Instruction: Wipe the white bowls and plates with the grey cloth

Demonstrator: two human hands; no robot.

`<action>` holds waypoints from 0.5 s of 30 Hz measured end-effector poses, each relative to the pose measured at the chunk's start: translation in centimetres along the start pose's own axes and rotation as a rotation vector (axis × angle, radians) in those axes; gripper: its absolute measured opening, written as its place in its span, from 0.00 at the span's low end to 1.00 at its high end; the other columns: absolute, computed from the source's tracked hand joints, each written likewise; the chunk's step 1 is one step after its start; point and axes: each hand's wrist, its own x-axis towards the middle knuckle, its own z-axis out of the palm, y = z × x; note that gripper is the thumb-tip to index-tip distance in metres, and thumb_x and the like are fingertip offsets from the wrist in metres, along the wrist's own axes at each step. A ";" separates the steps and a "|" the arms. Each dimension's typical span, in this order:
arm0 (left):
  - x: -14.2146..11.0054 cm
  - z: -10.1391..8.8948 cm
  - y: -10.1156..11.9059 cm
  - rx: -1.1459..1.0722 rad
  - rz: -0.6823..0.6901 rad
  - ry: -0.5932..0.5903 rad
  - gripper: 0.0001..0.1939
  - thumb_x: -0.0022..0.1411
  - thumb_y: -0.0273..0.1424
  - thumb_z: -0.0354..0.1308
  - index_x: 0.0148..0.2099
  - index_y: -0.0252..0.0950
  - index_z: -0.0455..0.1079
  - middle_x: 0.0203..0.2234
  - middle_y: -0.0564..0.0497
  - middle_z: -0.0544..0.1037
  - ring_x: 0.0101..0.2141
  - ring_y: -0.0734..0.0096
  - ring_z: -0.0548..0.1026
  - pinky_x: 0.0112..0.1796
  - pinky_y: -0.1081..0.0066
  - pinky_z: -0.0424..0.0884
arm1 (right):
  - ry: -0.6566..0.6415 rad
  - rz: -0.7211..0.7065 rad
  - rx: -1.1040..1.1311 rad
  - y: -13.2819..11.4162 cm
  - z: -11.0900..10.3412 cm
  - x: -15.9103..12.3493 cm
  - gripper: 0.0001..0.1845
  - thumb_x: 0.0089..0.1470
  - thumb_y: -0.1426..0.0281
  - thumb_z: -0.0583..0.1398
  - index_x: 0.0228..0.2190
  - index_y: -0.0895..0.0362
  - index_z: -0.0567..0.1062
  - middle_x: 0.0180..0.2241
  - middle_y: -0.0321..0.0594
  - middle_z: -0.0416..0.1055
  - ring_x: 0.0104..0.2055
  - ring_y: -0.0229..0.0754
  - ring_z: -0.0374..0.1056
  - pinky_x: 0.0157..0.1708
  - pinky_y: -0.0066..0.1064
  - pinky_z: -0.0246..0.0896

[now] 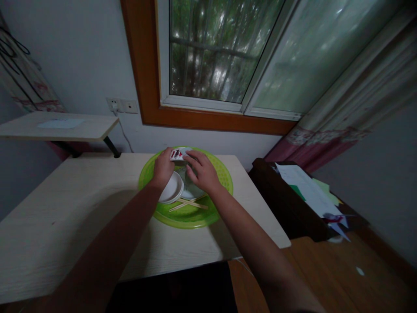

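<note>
- The window (224, 52) is standing at 12 to 1 o'clock, all clock positions being taken from the middle of the green tray (195, 219), with 12 pointing to the top of the view.
- The tabletop (120, 169) is supporting the tray and is extending farthest toward 8 and 9 o'clock.
- The patterned curtain (342, 104) is hanging at 2 o'clock.
- The raised shelf (93, 124) is standing on the tabletop at 10 o'clock.
- The tray is lying flat and is carrying the tableware.
- The right hand (206, 171) is reaching over the tray at 1 o'clock, fingers curving and spreading, fingertips meeting the right end of the printed pack (177, 154); whether it is gripping cannot be told.
- The left hand (163, 166) is grasping the left end of the pack at 11 o'clock.
- The white dishes (171, 188) are sitting stacked at 9 o'clock.
- The pale dish (192, 191) is lying just beside them near the centre, the right hand partly covering it.
- The pack, bearing red and black print, is being held over the tray at 12 o'clock.
- The chopsticks (188, 202) are crossing each other at 6 o'clock.
</note>
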 end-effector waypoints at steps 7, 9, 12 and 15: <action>-0.1 -0.3 0.4 0.015 -0.020 -0.010 0.24 0.55 0.16 0.48 0.50 0.37 0.72 0.44 0.46 0.81 0.45 0.64 0.76 0.48 0.68 0.69 | 0.016 0.043 -0.013 0.1 0.1 -0.1 0.19 0.64 0.68 0.57 0.56 0.50 0.73 0.60 0.48 0.68 0.62 0.52 0.63 0.62 0.53 0.63; -0.1 -0.3 0.4 0.007 -0.028 -0.012 0.24 0.55 0.16 0.49 0.51 0.37 0.72 0.45 0.46 0.81 0.45 0.64 0.76 0.48 0.68 0.69 | 0.012 0.039 -0.033 0.4 0.2 -0.1 0.19 0.64 0.69 0.57 0.56 0.50 0.73 0.60 0.49 0.68 0.62 0.53 0.63 0.61 0.53 0.63; -0.1 -0.2 0.3 0.009 -0.035 -0.013 0.23 0.56 0.16 0.49 0.51 0.37 0.72 0.44 0.45 0.80 0.44 0.63 0.76 0.48 0.68 0.69 | -0.011 0.019 -0.087 0.7 0.2 -0.1 0.21 0.63 0.70 0.57 0.57 0.50 0.72 0.61 0.47 0.67 0.62 0.52 0.63 0.61 0.51 0.64; -0.1 -0.1 0.1 0.012 -0.034 -0.019 0.23 0.57 0.16 0.49 0.51 0.37 0.72 0.45 0.46 0.80 0.45 0.64 0.76 0.48 0.69 0.68 | -0.027 -0.002 -0.135 1.0 0.3 -0.1 0.21 0.63 0.72 0.57 0.57 0.52 0.73 0.60 0.48 0.69 0.61 0.52 0.64 0.60 0.48 0.65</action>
